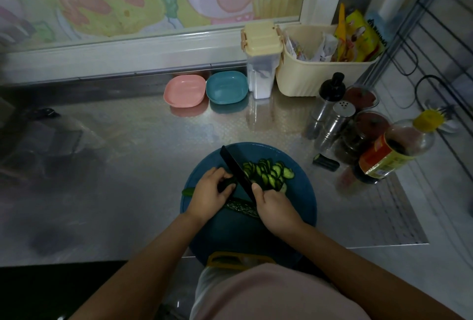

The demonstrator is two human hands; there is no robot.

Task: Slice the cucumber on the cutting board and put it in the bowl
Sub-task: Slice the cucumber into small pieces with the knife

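Now, left hand (212, 190) curled around cucumber (227, 183), right hand (274, 206) clutching knife (235, 166), forearms converging

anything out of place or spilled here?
One cucumber chunk lies off the cutting board, on the counter near the sauce bottle. The slices are on the board; no spill visible.

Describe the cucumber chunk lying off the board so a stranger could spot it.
Find the big round blue cutting board. Right of its rim, toward the sauce bottle, a cucumber stub lies on the steel counter. Unlike the slices, it is dark, thick and off the board.
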